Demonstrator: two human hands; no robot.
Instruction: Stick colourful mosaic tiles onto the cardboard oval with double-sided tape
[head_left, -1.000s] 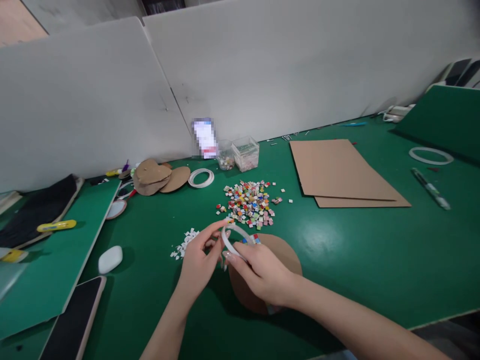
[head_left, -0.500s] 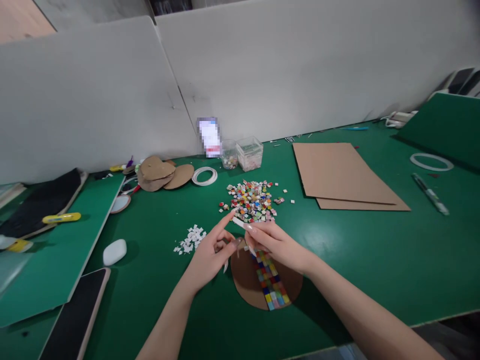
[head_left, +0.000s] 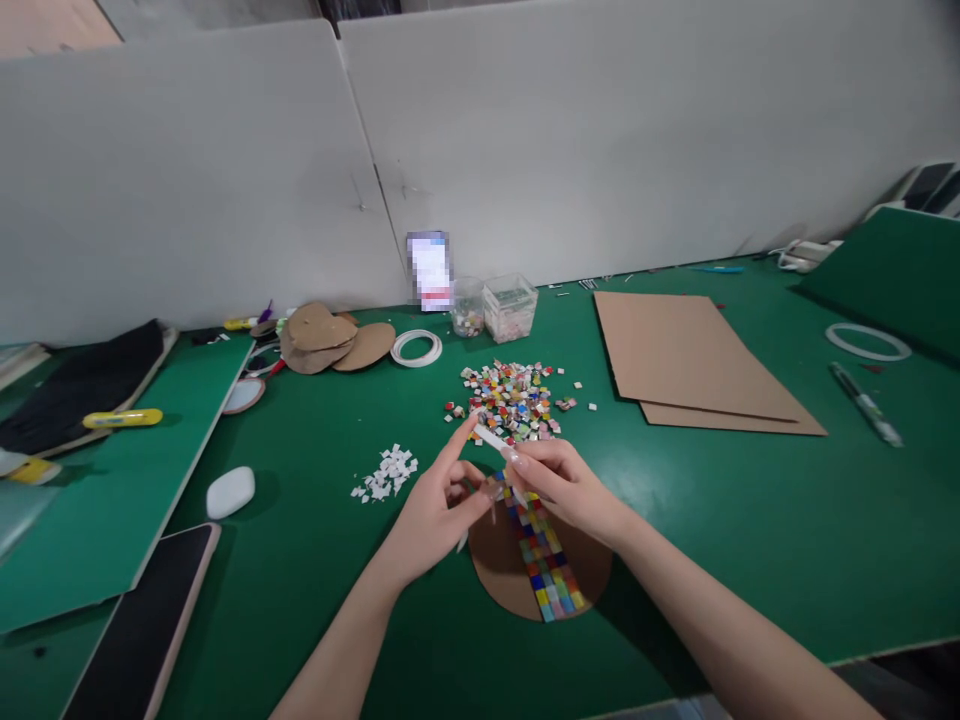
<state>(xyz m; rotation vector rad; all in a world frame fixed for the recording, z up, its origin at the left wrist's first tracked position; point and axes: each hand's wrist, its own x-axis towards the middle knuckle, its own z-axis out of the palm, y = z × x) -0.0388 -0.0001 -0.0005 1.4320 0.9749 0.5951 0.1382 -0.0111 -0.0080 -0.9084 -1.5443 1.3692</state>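
Between the thumb and fingers of my right hand (head_left: 566,485) is a short, narrow white strip (head_left: 491,438), held above the table. My left hand (head_left: 442,510) has its index finger stretched up to the strip's far end, its thumb apart and its other fingers curled; whether the fingertip touches the strip is hard to tell. Under both hands lies a round brown cardboard disc (head_left: 499,570), crossed by a band of small coloured mosaic tiles (head_left: 551,570). Just beyond the hands spreads a pile of loose coloured tiles (head_left: 517,395). Small white pieces (head_left: 386,473) lie left of my left hand.
Clear containers (head_left: 510,308) and a lit phone (head_left: 431,270) stand at the back. Cardboard sheets (head_left: 690,350) and a pen (head_left: 866,403) lie right. Leftward are a white tape roll (head_left: 416,348), cardboard pieces (head_left: 319,335), a white case (head_left: 230,492) and a dark phone-like slab (head_left: 146,630).
The view has shifted slightly. My hands keep nearly the same pose, and slightly more of the white strip shows between them.
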